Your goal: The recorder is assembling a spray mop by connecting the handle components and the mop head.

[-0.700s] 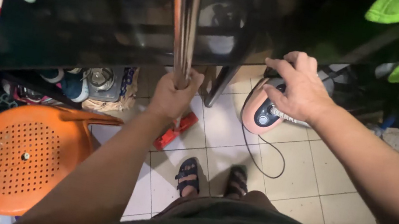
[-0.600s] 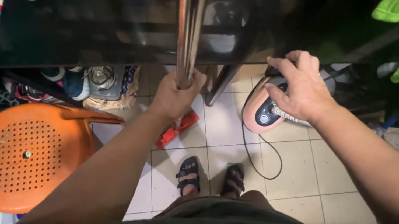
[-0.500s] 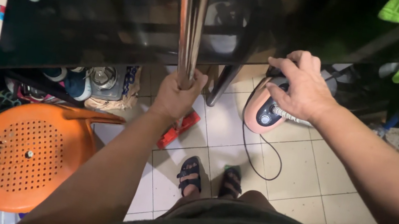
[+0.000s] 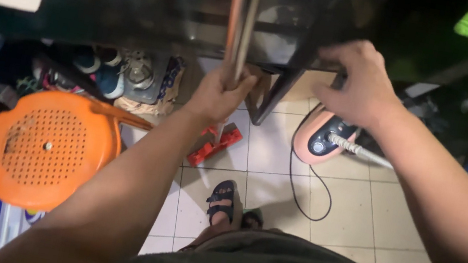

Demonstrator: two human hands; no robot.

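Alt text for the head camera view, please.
Seen from above, the left hand grips upright metal poles while the right hand rests atop a pink appliance on the tiled floor. An orange plastic stool stands at left.

Dim scene, upper half near black; tiled floor (image 4: 277, 178) lit brightest; soft motion blur throughout.

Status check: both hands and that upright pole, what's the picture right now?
Left hand shut on upright pole. Right hand reaching over pink appliance; grip unclear. Orange stool on the floor beside the arm, apart from it.
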